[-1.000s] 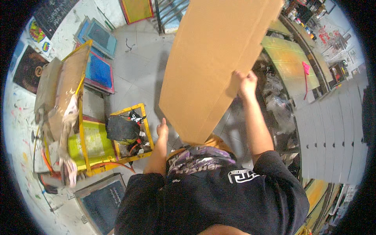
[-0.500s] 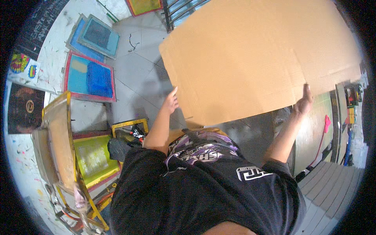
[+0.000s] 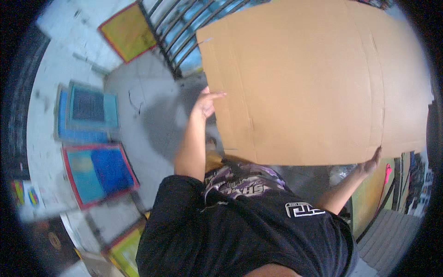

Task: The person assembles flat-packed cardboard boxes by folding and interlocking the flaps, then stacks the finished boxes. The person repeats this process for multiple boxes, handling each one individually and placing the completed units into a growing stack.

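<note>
A large flat sheet of brown cardboard [image 3: 304, 87] spans the upper right, raised in front of my body, with crease lines near its left and right parts. My left hand [image 3: 206, 102] grips its left edge, one finger lying on the near face and the rest partly hidden by the board. At the lower right edge my right hand [image 3: 370, 164] is closed on the border, its thumb against the face and its other fingers mostly behind.
Framed printing screens in blue [image 3: 87, 106], red-rimmed blue [image 3: 100, 173] and yellow [image 3: 128, 32] stand along the left wall. Dark metal railings [image 3: 184, 27] rise at the back, behind the cardboard. A pink object [image 3: 386, 173] hangs at the right, beside a greenish panel.
My view has turned to the right. The cardboard has become more level, its lower right side dropping along with my right hand. My left hand has slid higher along the left edge.
</note>
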Tool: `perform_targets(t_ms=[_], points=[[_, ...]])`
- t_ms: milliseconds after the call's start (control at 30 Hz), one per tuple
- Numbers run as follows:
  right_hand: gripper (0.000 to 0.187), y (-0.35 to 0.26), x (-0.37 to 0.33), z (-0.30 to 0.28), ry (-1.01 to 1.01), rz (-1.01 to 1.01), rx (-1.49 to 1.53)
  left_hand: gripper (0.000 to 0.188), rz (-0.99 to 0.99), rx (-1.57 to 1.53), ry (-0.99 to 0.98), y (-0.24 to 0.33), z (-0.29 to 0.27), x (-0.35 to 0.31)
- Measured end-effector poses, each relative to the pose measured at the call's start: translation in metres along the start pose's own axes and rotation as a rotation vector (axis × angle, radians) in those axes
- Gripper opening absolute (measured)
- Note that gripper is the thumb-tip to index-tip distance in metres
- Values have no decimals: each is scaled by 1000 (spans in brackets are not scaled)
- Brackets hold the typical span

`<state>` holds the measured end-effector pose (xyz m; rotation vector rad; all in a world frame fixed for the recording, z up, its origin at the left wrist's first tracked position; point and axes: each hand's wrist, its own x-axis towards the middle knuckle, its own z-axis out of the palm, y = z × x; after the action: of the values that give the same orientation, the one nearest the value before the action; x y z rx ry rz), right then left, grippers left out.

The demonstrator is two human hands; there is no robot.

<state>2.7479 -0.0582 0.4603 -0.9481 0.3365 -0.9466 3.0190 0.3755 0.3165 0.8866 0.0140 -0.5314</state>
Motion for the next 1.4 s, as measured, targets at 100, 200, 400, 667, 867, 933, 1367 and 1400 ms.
perform_targets(t_ms=[100,200,400,667,867,933,1367,1400], points=[[47,8,-13,20,215,-68,-15,50,-25,90,-65,30,26,65],[48,1,-44,82,483,-205,-98,53,-51,213,-230,49,71,141],[50,1,-120,64,780,-503,-320,45,-172,390,-431,34,175,215],[48,51,-161,-11,817,-680,-247,39,-313,417,-730,38,257,297],[42,103,-77,36,648,-679,-370,40,-517,429,-799,35,262,424],[41,102,-43,68,794,-700,-291,36,-556,398,-848,33,268,458],[44,139,66,232,1185,-783,-286,35,-946,91,-1100,0,310,624],[44,144,83,257,1231,-796,-311,35,-969,76,-1084,3,318,633]])
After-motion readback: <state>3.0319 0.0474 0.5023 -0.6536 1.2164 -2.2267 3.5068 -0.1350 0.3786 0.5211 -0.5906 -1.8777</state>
